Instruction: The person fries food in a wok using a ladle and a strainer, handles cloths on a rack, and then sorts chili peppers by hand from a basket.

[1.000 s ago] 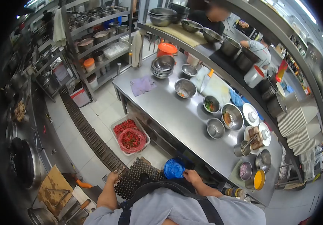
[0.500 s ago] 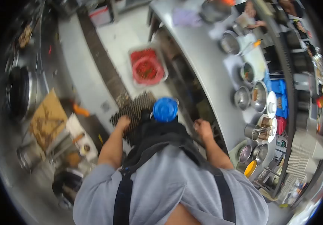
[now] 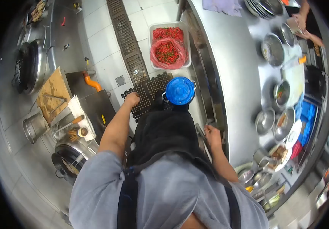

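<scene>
Blue lidded pot (image 3: 180, 90): sits low, just ahead of the person's legs and near a dark shoe (image 3: 159, 100), covered on top, a metal handle at each side; neither hand touches it
Left hand (image 3: 132, 99): hangs out to the person's left, over the black dotted mat (image 3: 145, 91), fingers loosely curled; the palm is hidden, so whether it holds anything small cannot be told
Right hand (image 3: 212, 135): near the long edge of the steel surface (image 3: 237, 57), fingers bent to a narrow gap; whether they pinch or touch something cannot be told
White tub (image 3: 189, 47): on the tiled floor beyond the pot, with red chillies (image 3: 168, 33) at its far end and an open red bag (image 3: 177, 64) of more at the near end
Steel surface: carries metal bowls (image 3: 265, 121) and a lilac cloth (image 3: 223, 5)
Co-worker's hands (image 3: 303, 28): across the surface, well apart from the person's own
Step in hand: judging by the stance, upright behind the pot, arms spread, no grip on it
Next move: any lift of the pot would call for bending down and taking both handles evenly, keeping it level
</scene>
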Available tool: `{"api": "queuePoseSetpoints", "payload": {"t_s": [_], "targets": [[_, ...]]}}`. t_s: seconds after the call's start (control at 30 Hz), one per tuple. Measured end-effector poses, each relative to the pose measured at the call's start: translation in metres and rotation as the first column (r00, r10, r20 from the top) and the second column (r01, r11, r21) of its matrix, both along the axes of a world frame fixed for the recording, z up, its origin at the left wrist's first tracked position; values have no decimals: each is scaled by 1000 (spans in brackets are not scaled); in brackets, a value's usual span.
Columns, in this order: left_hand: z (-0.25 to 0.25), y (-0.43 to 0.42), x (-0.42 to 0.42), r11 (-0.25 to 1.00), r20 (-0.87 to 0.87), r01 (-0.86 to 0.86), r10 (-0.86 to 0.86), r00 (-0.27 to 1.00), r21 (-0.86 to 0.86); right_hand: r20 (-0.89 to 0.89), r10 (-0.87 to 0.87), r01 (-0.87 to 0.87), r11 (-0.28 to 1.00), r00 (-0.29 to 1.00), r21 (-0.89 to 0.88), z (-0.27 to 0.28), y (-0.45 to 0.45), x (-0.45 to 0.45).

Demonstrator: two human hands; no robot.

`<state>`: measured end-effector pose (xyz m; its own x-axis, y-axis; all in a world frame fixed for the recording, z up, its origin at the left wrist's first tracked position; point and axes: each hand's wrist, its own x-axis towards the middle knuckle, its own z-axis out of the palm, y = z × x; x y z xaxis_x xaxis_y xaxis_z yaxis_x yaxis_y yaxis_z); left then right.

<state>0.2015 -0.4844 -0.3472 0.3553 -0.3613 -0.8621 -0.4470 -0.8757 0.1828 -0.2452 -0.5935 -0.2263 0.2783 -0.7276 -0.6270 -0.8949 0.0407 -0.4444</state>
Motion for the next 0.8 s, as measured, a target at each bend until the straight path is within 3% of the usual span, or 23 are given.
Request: {"api": "queuePoseSetpoints", "payload": {"t_s": [0.03,0.07,0.1,0.27,0.33,0.37,0.43,0.47,0.53,0.67,0.73,0.77,0.8], "targets": [[-10,-10,-6,995,86,34,-26,996,-98,16,19,-19,1000,1000,8,-14,-16,7],[-19,-15,-13,980,167,86,-55,984,-180,34,155,-155,988,987,19,-25,-24,13],[-23,-25,-24,982,127,56,-33,991,-182,50,282,-284,958,958,32,-33,-29,15],[-80,-84,-88,973,-94,55,-78,993,-224,-83,170,-158,978,982,139,-62,-62,49],[-107,-106,-104,970,-174,129,-166,970,-206,159,44,-54,997,986,59,-98,-59,52],[-133,-117,-107,970,-182,130,-168,969,-205,152,41,-51,997,988,62,-113,-63,57],[-190,-126,-115,902,-109,358,-392,913,-241,-19,0,2,994,1000,107,-130,-68,67],[-214,-138,-108,904,-122,351,-388,914,-245,-32,4,0,994,999,108,-148,-69,71],[-251,-151,-102,905,-265,417,-425,866,-89,-227,139,-134,990,964,35,-170,-62,70],[-327,-145,-116,957,-206,285,-290,934,-54,-285,290,-284,957,914,63,-208,-39,71],[-353,-138,-130,963,-62,176,-192,979,-203,-321,384,-395,918,865,36,-225,-25,63],[-371,-133,-134,966,-85,170,-189,978,-192,-334,391,-395,917,858,58,-229,-23,64],[-393,-126,-136,935,-66,203,-232,971,-292,-360,408,-424,905,839,37,-229,-23,70]]}}
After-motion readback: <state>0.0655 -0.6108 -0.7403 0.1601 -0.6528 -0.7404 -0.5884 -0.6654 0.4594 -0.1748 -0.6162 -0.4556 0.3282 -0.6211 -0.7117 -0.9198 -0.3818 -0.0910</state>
